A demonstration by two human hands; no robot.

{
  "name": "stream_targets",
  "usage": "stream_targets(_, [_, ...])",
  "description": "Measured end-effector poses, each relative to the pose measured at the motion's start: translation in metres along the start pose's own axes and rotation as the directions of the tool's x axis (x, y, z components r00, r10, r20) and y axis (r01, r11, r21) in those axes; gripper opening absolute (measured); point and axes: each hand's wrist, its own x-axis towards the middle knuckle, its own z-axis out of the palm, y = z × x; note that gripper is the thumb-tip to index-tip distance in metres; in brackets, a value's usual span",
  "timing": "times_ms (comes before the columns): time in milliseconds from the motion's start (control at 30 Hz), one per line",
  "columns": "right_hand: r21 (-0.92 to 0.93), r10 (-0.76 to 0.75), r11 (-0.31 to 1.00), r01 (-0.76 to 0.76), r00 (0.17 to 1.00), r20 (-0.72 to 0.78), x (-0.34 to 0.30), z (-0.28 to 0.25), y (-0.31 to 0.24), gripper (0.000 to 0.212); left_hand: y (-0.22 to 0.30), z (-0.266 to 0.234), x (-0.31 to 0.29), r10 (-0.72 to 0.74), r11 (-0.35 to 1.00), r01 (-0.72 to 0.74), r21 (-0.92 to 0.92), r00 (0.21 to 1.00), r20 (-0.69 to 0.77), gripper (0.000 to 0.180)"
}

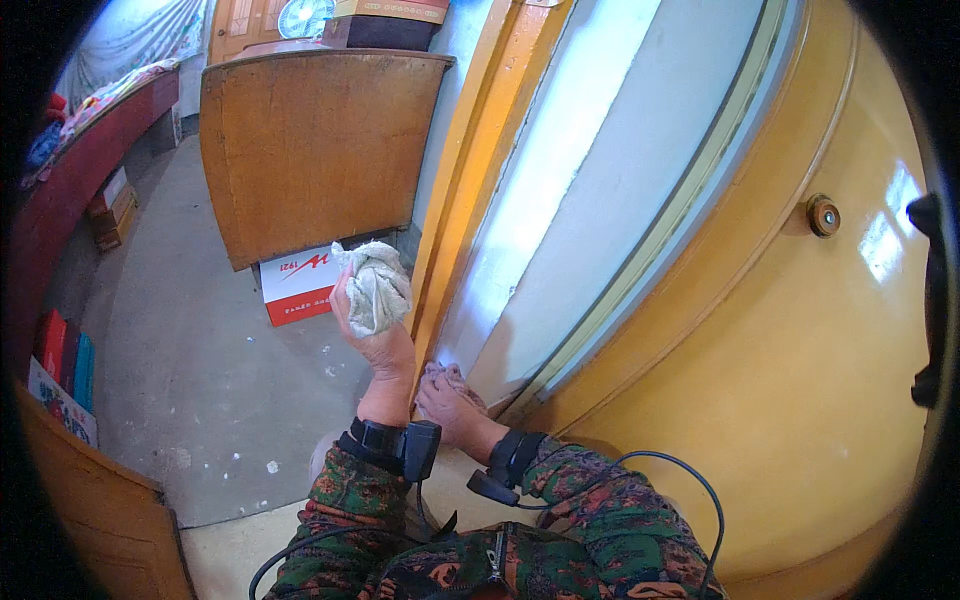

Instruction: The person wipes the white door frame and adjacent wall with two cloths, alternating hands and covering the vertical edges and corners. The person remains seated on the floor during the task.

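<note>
Doorframe (478, 175), contact with pinkish cloth (446, 373) unclear.

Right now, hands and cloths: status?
Left hand: gripping pale cloth. Right hand: holding mauve cloth low beside orange frame. Nothing visibly in the way.

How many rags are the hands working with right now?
2. A whitish rag in the left hand; a mauve rag in the right hand, low beside the orange frame. Others could be hidden.

A bunched whitish cloth (382, 288) is left of, and apart from, a wadded pinkish cloth (448, 373).
</note>
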Motion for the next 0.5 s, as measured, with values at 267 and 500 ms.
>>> stream_targets(267, [0.200, 0.138, 0.979, -0.050, 0.879, -0.456, -0.014, -0.084, 0.062, 0.031, -0.007, 0.003, -0.001, -0.103, 0.981, 0.100, -0.167, 0.995, -0.011, 0.046])
stream_targets(500, [0.218, 0.368, 0.896, -0.387, 0.373, -0.851, -0.030, -0.214, 0.172, 0.044, -0.006, 0.002, -0.002, -0.145, 0.942, 0.152, -0.300, 0.988, 0.047, 0.045])
